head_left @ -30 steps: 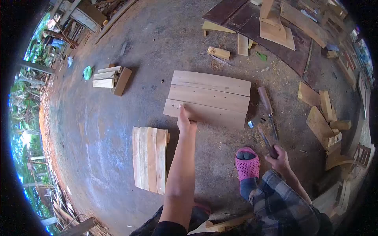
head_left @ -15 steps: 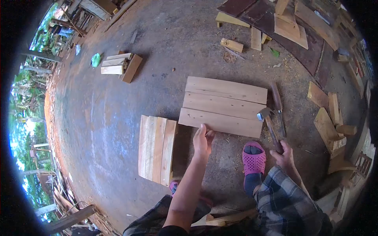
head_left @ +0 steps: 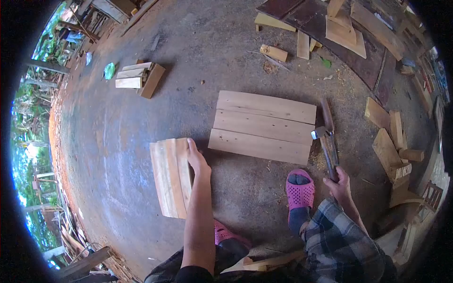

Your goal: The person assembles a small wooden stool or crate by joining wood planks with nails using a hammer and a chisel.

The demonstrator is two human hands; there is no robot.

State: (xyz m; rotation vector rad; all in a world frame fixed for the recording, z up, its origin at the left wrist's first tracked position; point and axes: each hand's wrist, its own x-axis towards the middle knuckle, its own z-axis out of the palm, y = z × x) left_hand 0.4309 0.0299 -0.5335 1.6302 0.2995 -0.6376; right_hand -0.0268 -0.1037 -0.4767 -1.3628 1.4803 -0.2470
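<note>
My left hand (head_left: 198, 160) grips the right edge of a slatted wooden panel (head_left: 169, 177), which is tilted at the left of my feet. My right hand (head_left: 339, 184) is closed around the handle of a hammer (head_left: 327, 151), its metal head up near the right edge of a second panel. That second panel (head_left: 262, 126), made of three planks, lies flat on the floor in front of me. Just beyond the hammer is another tool with a dark wooden handle (head_left: 327, 113), partly hidden by the hammer.
A small stack of wood pieces (head_left: 152, 80) and a green plastic scrap (head_left: 109, 70) lie at the upper left. Wood offcuts (head_left: 388, 151) lie at the right, near dark boards (head_left: 358, 61). My pink sandals (head_left: 300, 193) stand on the floor (head_left: 122, 165).
My left hand has left the near edge of the three-plank panel and moved left onto the slatted panel, which has shifted left and tilted. The hammer stays in my right hand.
</note>
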